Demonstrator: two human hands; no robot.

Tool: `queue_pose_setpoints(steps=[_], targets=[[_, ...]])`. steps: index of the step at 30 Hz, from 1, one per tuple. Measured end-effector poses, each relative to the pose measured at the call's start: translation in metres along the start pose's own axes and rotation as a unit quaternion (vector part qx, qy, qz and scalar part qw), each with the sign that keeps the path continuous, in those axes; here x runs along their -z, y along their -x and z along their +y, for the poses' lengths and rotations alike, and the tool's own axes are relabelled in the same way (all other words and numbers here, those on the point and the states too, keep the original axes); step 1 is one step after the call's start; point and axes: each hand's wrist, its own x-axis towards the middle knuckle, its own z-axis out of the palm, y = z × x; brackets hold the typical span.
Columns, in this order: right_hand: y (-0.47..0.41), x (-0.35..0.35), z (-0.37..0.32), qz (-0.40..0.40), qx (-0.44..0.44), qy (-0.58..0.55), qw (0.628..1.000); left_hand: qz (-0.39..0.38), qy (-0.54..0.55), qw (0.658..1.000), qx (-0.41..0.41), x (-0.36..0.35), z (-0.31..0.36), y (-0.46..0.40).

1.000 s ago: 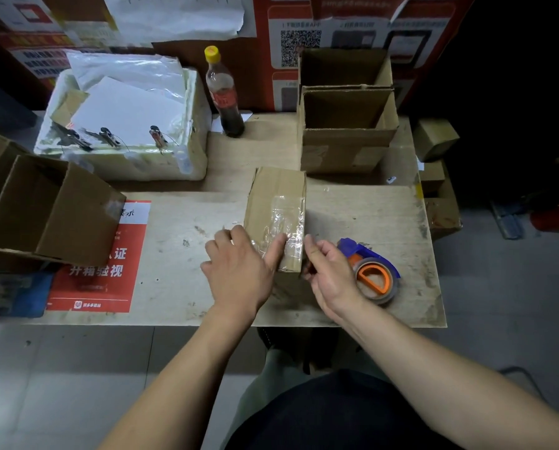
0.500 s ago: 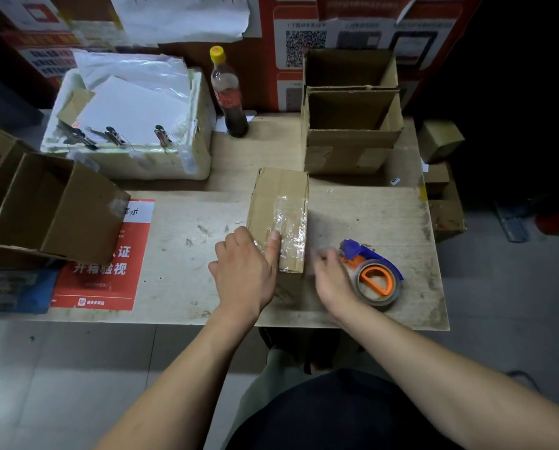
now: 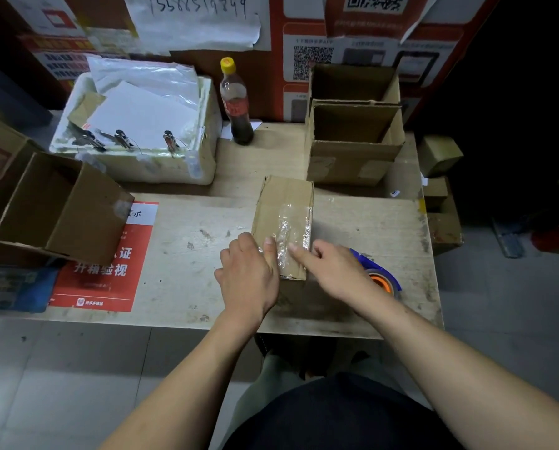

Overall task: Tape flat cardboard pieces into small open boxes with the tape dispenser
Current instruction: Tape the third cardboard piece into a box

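The small cardboard box point(image 3: 284, 222) stands bottom-up near the middle of the worn wooden table point(image 3: 181, 254), with clear tape point(image 3: 292, 235) crinkled across its near top face. The left hand point(image 3: 249, 277) rests against the box's near-left side, thumb laid on the tape; it grips nothing, the fingers loosely curled. The right hand point(image 3: 333, 271) reaches in from the right with its index finger pressing the tape's near right edge, the other fingers tucked and empty. The blue and orange tape dispenser point(image 3: 380, 279) lies on the table just beyond the right wrist, partly hidden by it.

The tape already looks wrinkled, so rubbing it unevenly could trap folds and leave the seam weakly stuck. Pressing hard on the hollow box might buckle the flaps inward. A careless sweep of the right forearm could knock the dispenser off the near right edge.
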Motion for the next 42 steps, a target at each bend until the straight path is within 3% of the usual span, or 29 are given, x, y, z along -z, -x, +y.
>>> queue_pose_setpoints(steps=[2, 7, 12, 18, 23, 26, 29, 32, 36, 39, 42], targets=[[-0.009, -0.003, -0.002, 0.026, 0.022, -0.036, 0.999, -0.009, 0.003, 1.0, 0.011, 0.003, 0.0, 0.0], [-0.027, -0.001, 0.016, -0.095, 0.029, -0.16, 0.982, -0.028, 0.04, 0.998, 0.047, 0.004, 0.005, 0.002], [-0.036, 0.004, 0.012, -0.045, 0.013, -0.166, 0.985, -0.017, 0.026, 0.999, 0.045, 0.003, 0.01, -0.001], [-0.03, 0.007, 0.01, -0.129, 0.003, -0.22, 0.967, -0.02, 0.012, 0.999, 0.03, 0.005, 0.003, 0.004], [-0.033, 0.009, 0.011, -0.032, 0.009, -0.204, 0.978, -0.032, 0.033, 0.998, 0.039, 0.007, 0.006, 0.0], [-0.036, 0.003, 0.005, -0.027, 0.017, -0.236, 0.971, -0.038, 0.043, 0.997, 0.042, 0.008, 0.004, -0.001], [-0.042, 0.011, 0.004, -0.101, 0.002, -0.277, 0.955, -0.042, 0.042, 0.997, 0.042, 0.008, 0.004, -0.001], [-0.049, 0.035, -0.002, -0.177, -0.024, -0.21, 0.961, -0.039, 0.051, 0.997, 0.039, 0.008, 0.005, 0.001], [-0.059, 0.035, -0.016, -0.053, 0.008, -0.201, 0.978, -0.036, 0.064, 0.996, 0.042, 0.008, 0.006, -0.002], [-0.065, 0.023, -0.009, -0.04, 0.013, -0.269, 0.962, -0.028, 0.065, 0.997, 0.036, 0.008, 0.004, -0.003], [-0.063, 0.014, -0.002, 0.004, -0.011, -0.229, 0.973, -0.015, 0.066, 0.997, 0.033, 0.008, 0.004, -0.004]])
